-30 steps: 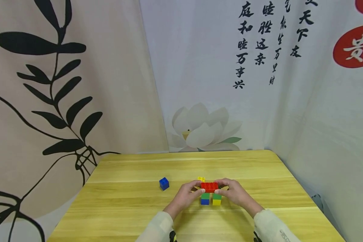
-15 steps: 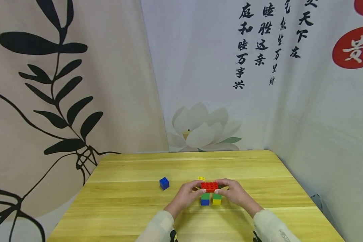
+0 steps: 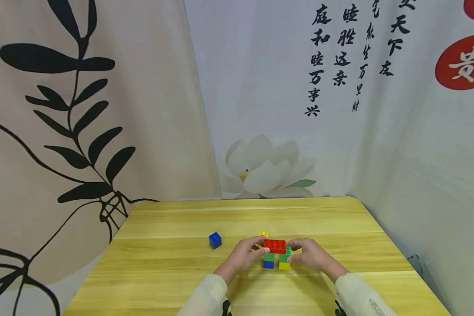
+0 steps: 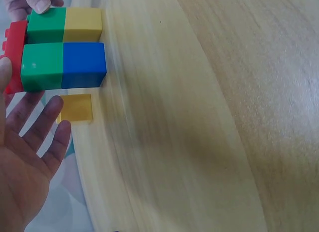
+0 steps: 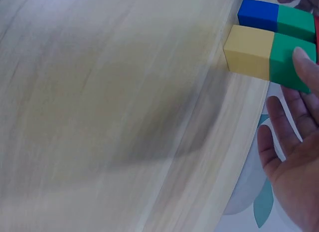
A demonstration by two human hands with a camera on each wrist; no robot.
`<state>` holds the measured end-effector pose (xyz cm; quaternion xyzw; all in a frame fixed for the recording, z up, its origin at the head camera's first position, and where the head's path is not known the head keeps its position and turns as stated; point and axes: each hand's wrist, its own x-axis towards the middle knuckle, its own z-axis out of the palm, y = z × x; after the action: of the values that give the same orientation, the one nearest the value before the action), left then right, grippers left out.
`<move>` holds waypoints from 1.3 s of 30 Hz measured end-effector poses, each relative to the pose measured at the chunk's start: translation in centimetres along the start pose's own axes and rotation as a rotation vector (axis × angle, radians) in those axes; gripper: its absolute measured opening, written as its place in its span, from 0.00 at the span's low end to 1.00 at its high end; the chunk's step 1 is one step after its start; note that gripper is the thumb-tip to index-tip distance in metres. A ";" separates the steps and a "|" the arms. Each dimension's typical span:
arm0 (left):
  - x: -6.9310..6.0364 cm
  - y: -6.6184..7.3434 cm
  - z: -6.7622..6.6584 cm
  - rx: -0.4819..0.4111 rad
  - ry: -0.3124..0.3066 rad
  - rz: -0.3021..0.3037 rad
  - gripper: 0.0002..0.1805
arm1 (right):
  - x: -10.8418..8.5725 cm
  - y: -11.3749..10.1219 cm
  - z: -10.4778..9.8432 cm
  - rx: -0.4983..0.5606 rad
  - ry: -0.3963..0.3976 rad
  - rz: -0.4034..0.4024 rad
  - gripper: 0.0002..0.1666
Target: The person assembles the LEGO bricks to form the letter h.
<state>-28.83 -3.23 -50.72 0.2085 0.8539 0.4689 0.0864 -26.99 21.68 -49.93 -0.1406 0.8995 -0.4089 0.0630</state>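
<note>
Where a pale cloth (image 3: 162,109) hangs far to the left of both hands, beyond the wooden table (image 3: 154,272), we see a printed black plant (image 3: 88,116) with broad leaves. Nearer the left grip, to its left and slightly farther from us, a loose blue block (image 3: 215,240) sits on the tabletop, apart from the others. Next comes the left hand (image 3: 242,258), whose thumb and fingers pinch the left end of a red brick (image 3: 274,246); its other fingers are spread loosely. Just beyond that grip we make out a yellow block (image 3: 263,233), partly hidden. Below the pinched brick stands the left column, a green block (image 3: 268,257) on a dark blue block (image 3: 268,265). Between the two hands, the red brick lies studs up, bridging both columns. To the right, the second column has another green block (image 3: 283,258) on a yellow base block (image 3: 284,266); a bit of the green top shows past the brick's end. The right hand (image 3: 312,256) pinches this green block by its outer side, its remaining fingers apart. Beyond the right grip, we see black lettering (image 3: 315,59) and a red oval (image 3: 463,62) on the cloth.
</note>
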 end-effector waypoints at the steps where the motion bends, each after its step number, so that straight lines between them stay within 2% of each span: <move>1: 0.0 0.0 0.0 0.004 -0.004 -0.001 0.24 | 0.0 0.0 -0.1 0.002 -0.008 0.001 0.25; 10: 0.1 0.4 -0.3 0.025 -0.017 -0.020 0.24 | -0.1 0.0 0.2 0.039 0.016 0.008 0.25; 17: 0.1 0.2 -0.3 0.033 -0.017 0.000 0.22 | 0.3 -0.4 0.2 0.037 0.047 -0.029 0.33; 22: 0.1 0.3 -0.3 0.042 -0.014 0.008 0.22 | 0.6 -0.7 0.2 0.011 0.081 -0.031 0.25; 27: 0.2 0.3 -0.1 0.029 -0.010 0.009 0.23 | 0.5 -0.4 0.2 -0.001 0.070 -0.052 0.22; 34: 0.2 -0.2 0.2 0.016 -0.013 0.017 0.23 | 0.3 0.2 0.5 0.052 0.038 -0.032 0.26; 39: 0.2 -0.3 0.2 0.001 -0.008 -0.008 0.22 | 0.3 0.1 0.6 0.086 0.044 -0.023 0.28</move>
<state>-29.01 -3.12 -51.05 0.2072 0.8547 0.4671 0.0916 -27.20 21.20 -50.46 -0.1390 0.8805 -0.4510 0.0443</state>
